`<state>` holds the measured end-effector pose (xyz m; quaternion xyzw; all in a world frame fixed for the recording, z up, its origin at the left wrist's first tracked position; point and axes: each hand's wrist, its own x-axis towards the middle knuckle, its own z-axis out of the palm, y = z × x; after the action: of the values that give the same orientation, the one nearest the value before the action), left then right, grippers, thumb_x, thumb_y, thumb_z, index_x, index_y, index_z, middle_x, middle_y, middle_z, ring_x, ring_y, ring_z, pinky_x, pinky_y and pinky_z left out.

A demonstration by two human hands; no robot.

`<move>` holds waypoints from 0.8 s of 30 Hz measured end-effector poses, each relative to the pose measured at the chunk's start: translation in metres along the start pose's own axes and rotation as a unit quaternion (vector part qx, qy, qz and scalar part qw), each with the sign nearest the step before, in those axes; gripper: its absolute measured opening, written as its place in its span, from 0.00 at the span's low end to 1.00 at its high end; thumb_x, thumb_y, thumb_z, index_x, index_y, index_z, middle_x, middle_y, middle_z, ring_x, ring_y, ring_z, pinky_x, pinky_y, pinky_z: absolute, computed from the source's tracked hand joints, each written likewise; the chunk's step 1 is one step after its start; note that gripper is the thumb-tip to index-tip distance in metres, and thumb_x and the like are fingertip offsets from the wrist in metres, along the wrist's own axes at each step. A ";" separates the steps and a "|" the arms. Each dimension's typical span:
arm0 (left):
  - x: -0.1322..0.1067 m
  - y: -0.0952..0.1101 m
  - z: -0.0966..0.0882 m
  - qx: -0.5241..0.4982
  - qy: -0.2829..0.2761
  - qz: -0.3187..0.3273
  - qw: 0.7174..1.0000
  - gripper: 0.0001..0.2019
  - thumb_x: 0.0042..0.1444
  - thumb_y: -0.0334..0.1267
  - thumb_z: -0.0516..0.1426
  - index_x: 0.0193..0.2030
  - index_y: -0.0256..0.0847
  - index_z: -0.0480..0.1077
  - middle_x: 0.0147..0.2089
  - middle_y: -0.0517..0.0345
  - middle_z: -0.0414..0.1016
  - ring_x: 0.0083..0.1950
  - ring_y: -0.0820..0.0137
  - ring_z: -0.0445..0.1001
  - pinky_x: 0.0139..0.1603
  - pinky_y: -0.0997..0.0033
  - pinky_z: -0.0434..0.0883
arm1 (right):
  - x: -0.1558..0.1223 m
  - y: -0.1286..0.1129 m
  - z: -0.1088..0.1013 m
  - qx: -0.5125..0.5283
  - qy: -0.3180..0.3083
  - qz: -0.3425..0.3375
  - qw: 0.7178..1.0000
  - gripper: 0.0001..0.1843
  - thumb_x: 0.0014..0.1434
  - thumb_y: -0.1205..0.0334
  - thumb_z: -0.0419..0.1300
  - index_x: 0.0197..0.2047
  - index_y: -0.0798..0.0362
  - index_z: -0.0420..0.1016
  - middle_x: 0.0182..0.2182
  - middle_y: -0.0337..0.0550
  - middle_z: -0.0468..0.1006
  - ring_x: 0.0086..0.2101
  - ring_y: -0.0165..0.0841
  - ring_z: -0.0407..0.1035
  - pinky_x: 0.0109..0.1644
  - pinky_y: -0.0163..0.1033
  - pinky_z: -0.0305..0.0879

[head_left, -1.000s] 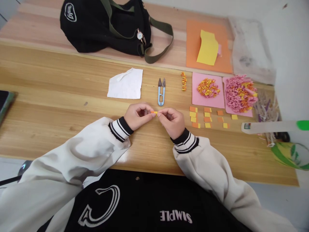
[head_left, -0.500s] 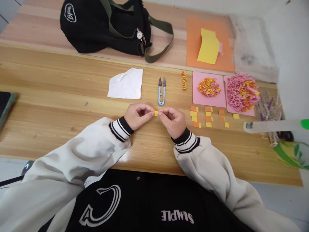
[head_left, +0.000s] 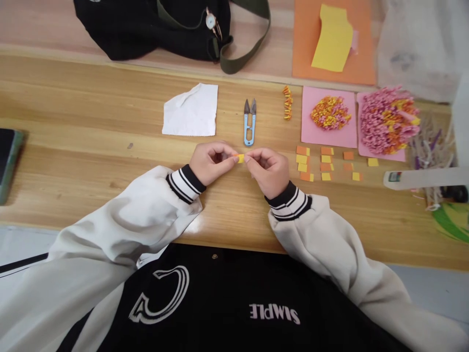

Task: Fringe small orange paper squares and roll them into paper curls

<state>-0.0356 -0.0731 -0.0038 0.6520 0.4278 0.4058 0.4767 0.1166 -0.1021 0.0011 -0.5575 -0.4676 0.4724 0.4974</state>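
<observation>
Moved: the view — pale wood-grain tabletop (head_left: 234, 210) higher in frame. Small yellow-and-orange paper piece (head_left: 241, 159): between the fingertips, long axis seemingly hand to hand. Bare left hand (head_left: 211, 165), bare right hand (head_left: 271, 171) — both pinched on it, neither nearer.

A black bag (head_left: 146, 32) with a watch (head_left: 210, 21) on it lies on the far side towards the left, a phone (head_left: 9, 161) rests at the left edge, and translucent plastic sheeting (head_left: 415, 54) lies far right.

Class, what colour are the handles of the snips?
The snips' handles are light blue, shown in the head view.
</observation>
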 end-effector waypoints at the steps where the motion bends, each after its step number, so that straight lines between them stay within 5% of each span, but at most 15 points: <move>1: 0.000 0.000 0.000 -0.001 0.001 0.000 1.000 0.10 0.45 0.40 0.63 0.24 0.34 0.72 0.24 0.58 0.71 0.24 0.78 0.63 0.26 0.77 0.61 | 0.000 0.000 0.000 -0.001 -0.002 0.000 1.000 0.06 0.46 0.61 0.62 0.24 0.54 0.71 0.17 0.33 0.68 0.18 0.21 0.59 0.23 0.31 0.60; 24: 0.001 0.005 0.000 -0.017 -0.001 -0.022 1.000 0.14 0.43 0.44 0.65 0.22 0.34 0.70 0.22 0.60 0.68 0.22 0.80 0.59 0.22 0.78 0.57 | -0.001 0.002 -0.001 0.001 -0.027 -0.020 0.999 0.06 0.46 0.60 0.62 0.25 0.54 0.73 0.20 0.37 0.74 0.21 0.24 0.63 0.24 0.33 0.61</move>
<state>-0.0350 -0.0729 0.0010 0.6346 0.4346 0.4021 0.4968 0.1177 -0.1029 -0.0006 -0.5348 -0.4912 0.4774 0.4947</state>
